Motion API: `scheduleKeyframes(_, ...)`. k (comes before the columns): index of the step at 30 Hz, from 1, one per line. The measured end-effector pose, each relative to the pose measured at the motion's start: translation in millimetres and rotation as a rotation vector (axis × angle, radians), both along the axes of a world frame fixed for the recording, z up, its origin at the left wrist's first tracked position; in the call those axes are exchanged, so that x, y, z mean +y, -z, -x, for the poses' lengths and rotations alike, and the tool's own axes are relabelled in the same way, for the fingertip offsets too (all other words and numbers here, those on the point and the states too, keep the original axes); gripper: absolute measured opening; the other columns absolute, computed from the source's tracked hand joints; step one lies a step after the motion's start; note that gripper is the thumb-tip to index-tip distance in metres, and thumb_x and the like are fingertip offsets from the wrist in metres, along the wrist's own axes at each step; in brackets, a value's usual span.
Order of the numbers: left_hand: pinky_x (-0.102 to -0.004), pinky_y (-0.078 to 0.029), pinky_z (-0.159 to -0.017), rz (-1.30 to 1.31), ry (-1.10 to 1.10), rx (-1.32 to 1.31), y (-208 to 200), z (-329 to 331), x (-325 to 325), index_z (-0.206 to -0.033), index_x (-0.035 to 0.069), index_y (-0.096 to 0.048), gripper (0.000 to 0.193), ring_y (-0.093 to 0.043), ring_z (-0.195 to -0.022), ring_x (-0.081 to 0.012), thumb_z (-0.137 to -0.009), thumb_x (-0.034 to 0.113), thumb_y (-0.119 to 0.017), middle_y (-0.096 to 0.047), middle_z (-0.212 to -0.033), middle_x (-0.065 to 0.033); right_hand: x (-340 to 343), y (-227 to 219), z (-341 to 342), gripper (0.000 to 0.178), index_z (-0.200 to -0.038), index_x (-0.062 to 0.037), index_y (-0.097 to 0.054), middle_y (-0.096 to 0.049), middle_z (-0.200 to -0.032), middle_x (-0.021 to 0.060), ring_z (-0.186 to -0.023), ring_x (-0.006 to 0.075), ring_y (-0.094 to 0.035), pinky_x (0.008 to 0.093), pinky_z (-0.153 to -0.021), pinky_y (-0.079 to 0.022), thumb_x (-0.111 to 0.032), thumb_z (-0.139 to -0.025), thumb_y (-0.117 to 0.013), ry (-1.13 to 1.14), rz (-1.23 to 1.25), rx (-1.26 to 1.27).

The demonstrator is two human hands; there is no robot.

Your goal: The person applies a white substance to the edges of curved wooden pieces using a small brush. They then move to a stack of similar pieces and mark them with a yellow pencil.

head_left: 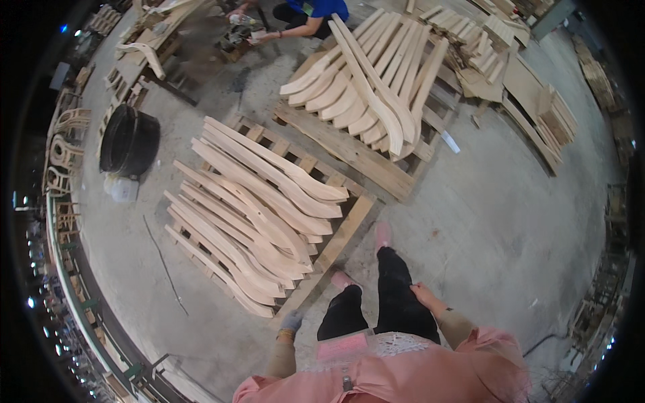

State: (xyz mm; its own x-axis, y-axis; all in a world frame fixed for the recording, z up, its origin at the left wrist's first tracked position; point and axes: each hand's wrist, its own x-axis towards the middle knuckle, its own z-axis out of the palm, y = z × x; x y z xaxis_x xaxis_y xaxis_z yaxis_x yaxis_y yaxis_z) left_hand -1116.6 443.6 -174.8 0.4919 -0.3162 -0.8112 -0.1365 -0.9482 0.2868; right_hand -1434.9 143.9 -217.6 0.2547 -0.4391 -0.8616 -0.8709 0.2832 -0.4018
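Observation:
My left hand (290, 321) wears a grey glove and hangs low beside my leg, close to the near corner of a wooden pallet (318, 269). Its fingers are too small and blurred to read. On that pallet lie curved wooden chair legs (259, 221), pale and unpainted, side by side in a slanting row. My right hand (424, 295) is bare and rests against my right thigh, fingers curled, with nothing visible in it. A second pallet (349, 151) farther off carries more curved wooden pieces (376, 87), fanned out and stacked.
A black tub (129, 142) stands at the left, a whitish plastic bag (121, 188) beside it. A person in a blue top (325, 9) crouches at the far side. Wooden boards (537, 121) lean at the right. A thin dark rod (165, 263) lies on the concrete floor.

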Motion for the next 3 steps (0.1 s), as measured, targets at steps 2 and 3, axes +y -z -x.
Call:
scheduleKeyframes(2, -0.0406, -0.044, -0.091, -0.023, -0.059, -0.054, -16.7, -13.3, -11.8, -0.112, 0.005, -0.061, 0.049, -0.057, -0.104, -0.0382, -0.080, 0.041, -0.054, -0.061, -0.109, -0.0226, -12.7, -4.2, 18.3, 0.054, -0.107, 0.0075, -0.055, -0.061, -0.101, 0.0201, -0.095, 0.0296, -0.058, 0.0397, -0.084, -0.045, -0.042, -0.088, -0.051, -0.080, -0.030, 0.051)
scheduleKeyframes(3, -0.0405, -0.045, -0.091, -0.034, -0.089, -0.051, -26.0, -23.7, -26.8, -0.112, 0.005, -0.061, 0.049, -0.057, -0.104, -0.0380, -0.080, 0.041, -0.054, -0.062, -0.108, -0.0224, -22.5, 6.9, 29.6, 0.054, -0.107, 0.0075, -0.057, -0.062, -0.101, 0.0191, -0.094, 0.0284, -0.059, 0.0386, -0.083, -0.045, -0.043, -0.089, -0.051, -0.015, 0.014, 0.090)
